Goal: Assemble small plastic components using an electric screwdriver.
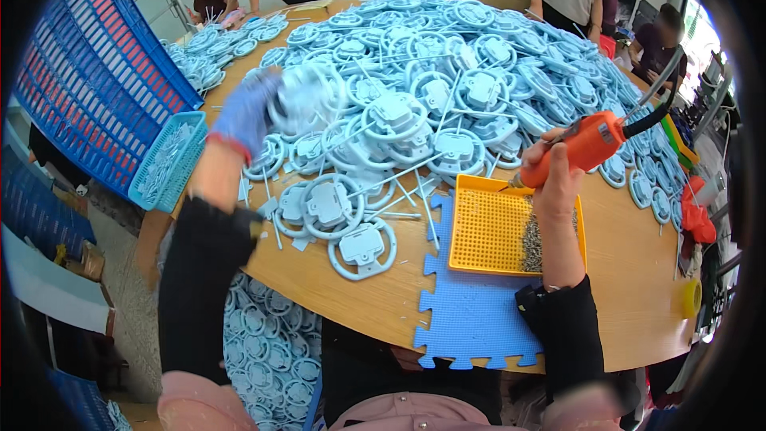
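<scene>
My left hand (pixel 246 112), in a blue-purple glove, is smeared by motion at the left of the pile. It grips a light-blue plastic wheel-shaped part (pixel 309 97), equally blurred, by its near-left rim. In my bare right hand (pixel 553 179) is an orange electric screwdriver (pixel 576 148), fingers wrapped round its body and a black cable leaving its back end. Its tip points left, above a yellow perforated basket (pixel 455 247). Small metal screws (pixel 533 243) lie heaped on the basket's right side, partly hidden by my wrist. Under the basket lies a blue foam mat (pixel 479 319).
A large pile of light-blue wheel parts (pixel 399 112) and thin sticks covers the table's far side. Left are a teal basket (pixel 171 160) and a tall blue crate (pixel 88 72). More parts (pixel 271 351) fill a container below the table edge. Several people stand beyond the table.
</scene>
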### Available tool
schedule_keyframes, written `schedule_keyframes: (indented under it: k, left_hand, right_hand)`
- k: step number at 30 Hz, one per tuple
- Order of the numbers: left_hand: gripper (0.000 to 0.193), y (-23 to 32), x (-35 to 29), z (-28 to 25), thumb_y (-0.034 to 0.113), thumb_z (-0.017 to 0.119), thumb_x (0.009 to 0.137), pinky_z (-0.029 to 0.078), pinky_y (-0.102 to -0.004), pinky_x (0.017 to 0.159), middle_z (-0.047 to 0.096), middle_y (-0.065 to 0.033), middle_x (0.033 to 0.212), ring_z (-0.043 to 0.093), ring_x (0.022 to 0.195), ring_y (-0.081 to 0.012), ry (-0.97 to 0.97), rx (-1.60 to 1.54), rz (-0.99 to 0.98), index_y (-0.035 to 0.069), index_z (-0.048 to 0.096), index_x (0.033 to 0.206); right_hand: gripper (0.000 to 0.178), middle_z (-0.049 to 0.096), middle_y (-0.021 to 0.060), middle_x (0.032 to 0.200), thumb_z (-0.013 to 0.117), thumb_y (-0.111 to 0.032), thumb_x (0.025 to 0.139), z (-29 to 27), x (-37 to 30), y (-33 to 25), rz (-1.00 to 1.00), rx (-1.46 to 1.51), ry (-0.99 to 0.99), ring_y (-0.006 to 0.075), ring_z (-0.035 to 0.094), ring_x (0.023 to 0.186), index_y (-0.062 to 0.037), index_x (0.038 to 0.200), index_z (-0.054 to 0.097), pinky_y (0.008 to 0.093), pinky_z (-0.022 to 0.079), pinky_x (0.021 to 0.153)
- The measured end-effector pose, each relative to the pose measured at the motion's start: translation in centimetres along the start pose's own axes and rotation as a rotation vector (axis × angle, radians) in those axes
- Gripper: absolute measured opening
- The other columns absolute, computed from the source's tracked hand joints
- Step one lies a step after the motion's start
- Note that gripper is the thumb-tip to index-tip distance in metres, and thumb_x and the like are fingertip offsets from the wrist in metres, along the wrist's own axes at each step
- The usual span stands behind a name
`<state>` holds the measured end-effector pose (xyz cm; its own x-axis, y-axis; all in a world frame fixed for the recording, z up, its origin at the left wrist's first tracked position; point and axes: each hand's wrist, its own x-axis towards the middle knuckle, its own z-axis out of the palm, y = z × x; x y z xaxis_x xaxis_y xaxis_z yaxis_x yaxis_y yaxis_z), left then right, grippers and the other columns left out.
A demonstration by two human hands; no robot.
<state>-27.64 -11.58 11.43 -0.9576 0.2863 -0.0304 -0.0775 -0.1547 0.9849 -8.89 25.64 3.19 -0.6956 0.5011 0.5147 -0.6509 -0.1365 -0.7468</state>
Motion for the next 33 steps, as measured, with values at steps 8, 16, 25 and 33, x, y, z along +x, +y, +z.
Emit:
schedule_keyframes:
  k: [8,16,25,33]
  left_hand:
    - [0.076,-6.6,-1.5,3.9,0.037,0.071,0.081,0.036,-0.0392,0.106,0.049,-0.0217,0.131,0.048,0.120,-0.0300,-0.113,1.222,0.386,0.007,0.036,0.142]
    - [0.087,-7.5,3.7,11.2,0.043,0.074,0.075,0.044,-0.0376,0.100,0.049,-0.0256,0.132,0.055,0.117,-0.0344,-0.222,1.010,0.303,0.004,0.036,0.142]
    - [0.071,-6.3,-6.8,12.3,0.030,0.077,0.069,0.051,-0.0378,0.085,0.065,-0.0150,0.107,0.064,0.094,-0.0280,-0.067,1.147,0.991,0.006,0.051,0.130]
    - [0.076,-14.0,-23.2,15.9,0.035,0.082,0.061,0.043,-0.0427,0.080,0.063,-0.0140,0.091,0.058,0.083,-0.0333,-0.430,1.080,0.640,0.001,0.055,0.123]
  right_hand:
    - [0.034,0.057,0.0066,0.074,0.065,-0.031,0.090,-0.2,0.2,-0.2,-0.028,-0.047,-0.057,0.0152,0.056,0.065,-0.0033,0.103,0.050,0.0270,0.047,0.057]
    - [0.039,0.056,0.0070,0.070,0.066,-0.038,0.089,1.9,-0.2,-3.3,-0.102,0.018,-0.076,0.0174,0.055,0.062,-0.0043,0.103,0.050,0.0301,0.046,0.056]
    - [0.058,0.053,0.0051,0.066,0.057,-0.062,0.085,1.9,-4.5,-9.8,0.021,0.123,-0.034,0.0164,0.050,0.057,-0.0062,0.102,0.051,0.0305,0.043,0.057]
    - [0.069,0.048,-0.0018,0.060,0.052,-0.074,0.078,5.8,-11.4,-11.4,0.126,0.057,-0.166,0.0118,0.045,0.048,-0.0072,0.096,0.052,0.0276,0.040,0.049]
